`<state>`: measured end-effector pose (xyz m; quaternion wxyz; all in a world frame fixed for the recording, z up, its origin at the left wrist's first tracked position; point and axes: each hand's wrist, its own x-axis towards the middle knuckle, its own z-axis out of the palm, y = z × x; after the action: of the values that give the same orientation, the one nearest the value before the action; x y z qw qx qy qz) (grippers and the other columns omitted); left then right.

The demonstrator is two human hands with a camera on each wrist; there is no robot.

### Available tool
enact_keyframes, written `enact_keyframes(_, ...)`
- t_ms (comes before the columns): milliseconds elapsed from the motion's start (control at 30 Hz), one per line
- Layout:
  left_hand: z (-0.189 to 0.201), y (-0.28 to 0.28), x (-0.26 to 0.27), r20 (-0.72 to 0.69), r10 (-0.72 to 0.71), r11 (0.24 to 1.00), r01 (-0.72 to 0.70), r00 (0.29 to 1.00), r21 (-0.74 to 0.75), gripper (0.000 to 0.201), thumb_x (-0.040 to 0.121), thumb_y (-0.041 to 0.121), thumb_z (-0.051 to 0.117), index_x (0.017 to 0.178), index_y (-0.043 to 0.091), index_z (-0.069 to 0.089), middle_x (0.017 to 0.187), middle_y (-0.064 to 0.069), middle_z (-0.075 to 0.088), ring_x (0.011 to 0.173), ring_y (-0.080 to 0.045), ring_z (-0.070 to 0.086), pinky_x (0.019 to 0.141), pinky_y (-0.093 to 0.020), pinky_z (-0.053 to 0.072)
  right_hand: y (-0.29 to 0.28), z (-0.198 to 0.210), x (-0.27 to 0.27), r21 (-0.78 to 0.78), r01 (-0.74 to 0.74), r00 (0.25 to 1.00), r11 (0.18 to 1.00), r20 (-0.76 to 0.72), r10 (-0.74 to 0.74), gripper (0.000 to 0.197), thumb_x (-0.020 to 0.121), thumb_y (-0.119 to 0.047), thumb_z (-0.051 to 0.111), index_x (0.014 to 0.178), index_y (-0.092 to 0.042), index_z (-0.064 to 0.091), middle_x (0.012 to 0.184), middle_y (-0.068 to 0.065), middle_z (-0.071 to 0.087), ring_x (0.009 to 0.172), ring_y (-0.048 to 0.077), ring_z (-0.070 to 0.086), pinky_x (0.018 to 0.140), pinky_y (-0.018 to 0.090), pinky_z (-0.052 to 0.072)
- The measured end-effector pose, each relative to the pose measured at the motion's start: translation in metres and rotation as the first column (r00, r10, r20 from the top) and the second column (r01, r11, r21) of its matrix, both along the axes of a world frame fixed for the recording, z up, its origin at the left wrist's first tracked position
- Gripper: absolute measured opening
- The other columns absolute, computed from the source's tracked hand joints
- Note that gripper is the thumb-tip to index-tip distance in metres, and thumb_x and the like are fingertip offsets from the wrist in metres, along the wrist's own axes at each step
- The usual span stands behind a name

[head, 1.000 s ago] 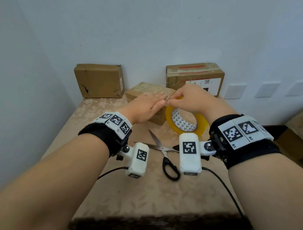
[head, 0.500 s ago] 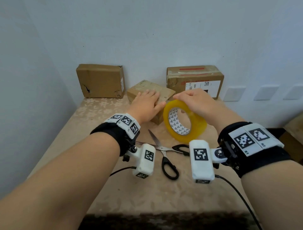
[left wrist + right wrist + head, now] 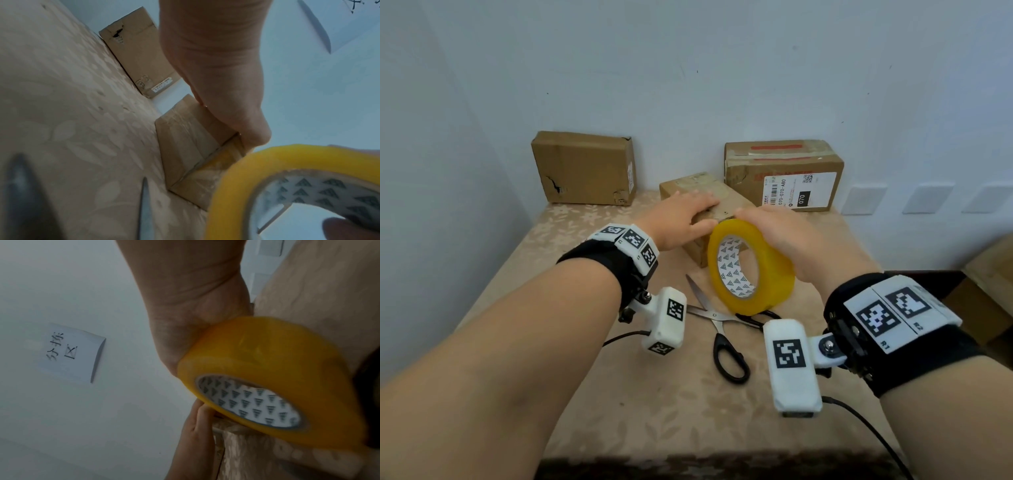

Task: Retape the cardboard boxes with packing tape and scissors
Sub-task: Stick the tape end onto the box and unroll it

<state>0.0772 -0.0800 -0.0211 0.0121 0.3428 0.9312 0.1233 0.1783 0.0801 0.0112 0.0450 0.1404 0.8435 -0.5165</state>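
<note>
Corner table (image 3: 599, 394) | left hand (image 3: 678, 222) flat on small box (image 3: 726, 198) | right hand (image 3: 784, 240) clamps tape roll (image 3: 750, 267), now pulled nearer: strip lengthening.

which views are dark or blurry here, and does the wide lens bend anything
Head view: bright and sharp, forearms swollen by the wide lens. Left wrist view: dim, the scissors and tape roll blurred up close. Right wrist view: dim too, tape roll edge smeared, the wall note still readable.
</note>
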Motion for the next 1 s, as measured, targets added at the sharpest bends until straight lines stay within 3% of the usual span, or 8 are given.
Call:
enact_keyframes(100,-0.003,-0.003,-0.001,-0.009,-0.022,0.999,0.022,1.0,-0.026,0.056,0.099,0.041,0.04,0.149,0.019,0.028,0.157,0.0,0.023,0.145,-0.015,0.016,0.118,-0.037,0.005,-0.001,0.009,-0.001,0.127,-0.033,0.996,0.991,0.08,0.023,0.026,0.089,-0.043,0.059,0.092,-0.018,0.061,0.103,0.007,0.064,0.095,0.023,0.059,0.092,0.04,0.049)
enact_keyframes(267,-0.004,-0.004,-0.002,0.01,-0.019,1.0,0.019,1.0,-0.011,0.057,0.099,0.041,0.041,0.15,0.02,0.027,0.157,0.001,0.021,0.146,-0.015,0.013,0.118,-0.035,0.002,-0.01,0.019,-0.007,0.352,-0.148,0.987,0.924,0.111,0.115,0.021,0.098,-0.031,0.049,0.095,-0.01,0.053,0.099,0.009,0.052,0.075,0.019,0.048,0.059,0.025,0.036)
enact_keyframes(400,-0.003,0.001,0.001,-0.001,0.019,1.0,-0.019,1.0,0.025,0.053,0.098,0.038,0.044,0.146,0.02,0.033,0.153,0.0,0.032,0.142,-0.017,0.025,0.117,-0.036,0.008,-0.007,0.02,-0.008,0.437,-0.106,0.993,0.893,0.1,0.069,0.03,0.102,-0.026,0.037,0.1,-0.003,0.057,0.106,0.016,0.056,0.084,0.025,0.053,0.063,0.028,0.036)
enact_keyframes(467,-0.003,0.006,0.002,-0.049,0.056,0.997,-0.053,0.997,0.059,0.053,0.095,0.044,0.047,0.142,0.022,0.04,0.144,0.0,0.045,0.131,-0.02,0.04,0.112,-0.036,0.022,0.0,0.015,-0.009,0.298,-0.013,0.998,0.954,0.063,-0.006,0.029,0.096,-0.026,0.039,0.101,-0.005,0.058,0.1,0.015,0.061,0.077,0.024,0.052,0.063,0.031,0.038)
enact_keyframes(633,-0.008,0.009,-0.005,-0.116,0.08,0.996,-0.075,0.99,0.044,0.062,0.087,0.06,0.05,0.137,0.025,0.045,0.134,0.004,0.054,0.118,-0.017,0.052,0.095,-0.034,0.042,0.017,0.011,-0.001,-0.074,0.099,0.989,0.992,0.119,-0.089,0.04,0.079,-0.026,0.058,0.114,-0.007,0.063,0.097,0.013,0.065,0.087,0.026,0.061,0.092,0.044,0.05)
enact_keyframes(733,-0.008,0.01,-0.004,-0.128,0.077,0.997,-0.073,0.989,0.035,0.059,0.088,0.058,0.05,0.135,0.023,0.048,0.131,0.002,0.056,0.114,-0.019,0.054,0.09,-0.033,0.043,0.02,0.012,-0.004,0.027,0.111,0.99,0.993,0.081,-0.113,0.013,0.086,-0.025,0.056,0.083,-0.012,0.057,0.079,0.01,0.056,0.073,0.021,0.055,0.072,0.028,0.046)
enact_keyframes(833,-0.007,0.01,-0.002,-0.145,0.075,0.997,-0.074,0.987,0.01,0.057,0.089,0.057,0.048,0.134,0.022,0.049,0.13,0.0,0.056,0.114,-0.022,0.053,0.092,-0.038,0.044,0.012,0.014,-0.01,0.206,0.049,0.996,0.977,0.068,-0.064,0.027,0.095,-0.023,0.05,0.07,-0.017,0.046,0.076,0.003,0.048,0.06,0.012,0.043,0.057,0.022,0.038)
enact_keyframes(1000,-0.011,0.013,0.0,-0.193,0.041,0.99,-0.066,0.98,-0.127,0.064,0.093,0.054,0.042,0.144,0.016,0.035,0.148,-0.007,0.039,0.135,-0.024,0.035,0.114,-0.043,0.022,0.006,0.01,-0.014,0.296,-0.026,0.998,0.955,0.059,0.01,0.026,0.096,-0.024,0.048,0.102,-0.003,0.062,0.106,0.018,0.062,0.086,0.027,0.057,0.084,0.038,0.051)
